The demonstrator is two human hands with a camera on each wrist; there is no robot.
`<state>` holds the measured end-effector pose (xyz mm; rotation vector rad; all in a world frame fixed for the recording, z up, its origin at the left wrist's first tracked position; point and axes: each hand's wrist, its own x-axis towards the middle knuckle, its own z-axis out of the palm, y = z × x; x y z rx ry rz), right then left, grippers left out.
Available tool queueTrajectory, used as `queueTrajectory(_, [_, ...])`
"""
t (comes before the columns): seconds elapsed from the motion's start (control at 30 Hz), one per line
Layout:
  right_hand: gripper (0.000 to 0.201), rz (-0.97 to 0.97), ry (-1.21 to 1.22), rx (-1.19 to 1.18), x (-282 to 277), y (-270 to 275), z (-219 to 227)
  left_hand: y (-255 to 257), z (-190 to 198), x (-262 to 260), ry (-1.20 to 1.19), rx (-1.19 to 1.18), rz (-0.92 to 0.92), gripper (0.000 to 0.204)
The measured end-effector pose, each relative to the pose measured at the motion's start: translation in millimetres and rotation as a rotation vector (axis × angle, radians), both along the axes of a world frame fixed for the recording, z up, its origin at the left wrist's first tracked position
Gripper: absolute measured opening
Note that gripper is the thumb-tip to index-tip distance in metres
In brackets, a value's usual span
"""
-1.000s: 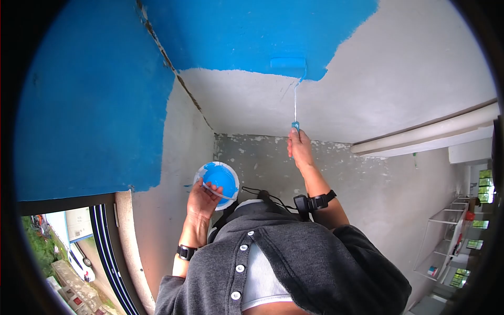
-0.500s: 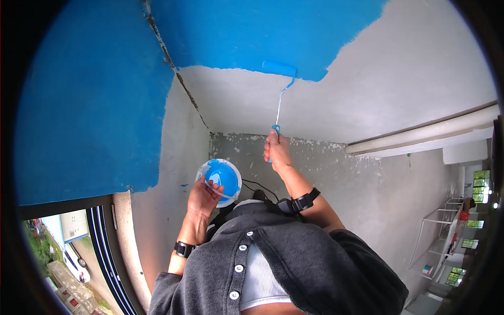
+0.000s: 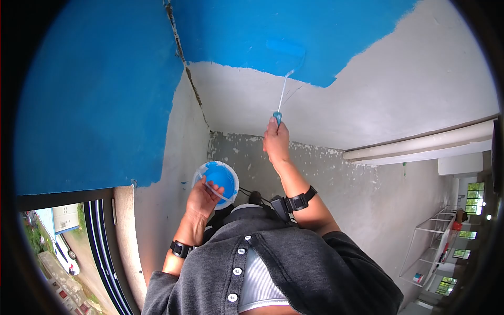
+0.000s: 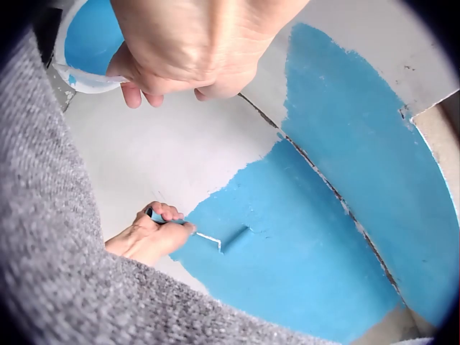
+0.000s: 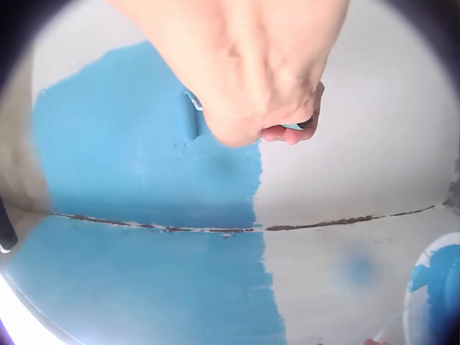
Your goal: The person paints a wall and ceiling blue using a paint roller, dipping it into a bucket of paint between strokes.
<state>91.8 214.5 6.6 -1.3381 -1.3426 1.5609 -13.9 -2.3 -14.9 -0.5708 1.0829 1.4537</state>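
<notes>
My right hand (image 3: pixel 276 140) grips the blue handle of a paint roller (image 3: pixel 284 48). The roller's sleeve, coated blue, lies against the blue-painted part of the wall (image 3: pixel 231 31), a little above its lower edge. In the right wrist view the sleeve shows left of the hand, and the handle is mostly hidden by the fingers. Low on the left, my left hand (image 3: pixel 203 197) holds a white bucket (image 3: pixel 236 184) of blue paint by its handle, the fingers curled under it. The left wrist view shows only part of the bucket beside that hand.
A cracked corner seam (image 3: pixel 189 79) runs between the two walls, both partly blue. Bare whitish wall (image 3: pixel 252 100) lies below the paint. A window (image 3: pixel 68 236) is at lower left, a pale pipe (image 3: pixel 420 142) at right, and a white metal rack (image 3: pixel 430 244) farther right.
The roller has moved up the wall from the paint's lower edge, after shifting left. My right hand has risen slightly with it. The left hand still holds the bucket in nearly the same place.
</notes>
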Motion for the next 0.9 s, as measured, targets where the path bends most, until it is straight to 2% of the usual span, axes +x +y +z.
queueTrajectory(0.17, [0.028,-0.024,0.0,0.08,1,1,-9,-4,-5,2,-0.001,0.002,0.005,0.027])
queueTrajectory(0.23, [0.029,0.0,-0.018,-0.082,4,-8,-9,-4,-7,1,0.0,0.002,0.024,0.027])
queueTrajectory(0.27, [0.029,0.002,-0.02,-0.079,4,-5,-8,-5,-7,0,-0.001,-0.009,0.02,0.026])
queueTrajectory(0.37, [0.03,0.009,0.055,-0.062,-3,2,18,-10,-8,-3,-0.009,-0.003,0.006,0.027])
queueTrajectory(0.43, [0.031,0.015,0.082,0.052,-6,8,35,-11,-9,-3,-0.017,0.02,-0.004,0.027])
queueTrajectory(0.57, [0.031,0.042,0.043,-0.011,2,0,-1,-9,-10,-1,-0.02,0.027,-0.01,0.026])
queueTrajectory(0.7, [0.031,0.042,0.044,-0.097,-1,-4,3,-11,-11,-4,-0.029,0.021,0.009,0.026])
queueTrajectory(0.8, [0.031,0.025,0.17,0.096,-17,12,48,-12,-9,-5,-0.043,0.041,0.005,0.025])
queueTrajectory(0.9, [0.032,0.018,0.163,0.151,-23,19,40,-12,-15,-4,-0.041,0.042,0.007,0.025])
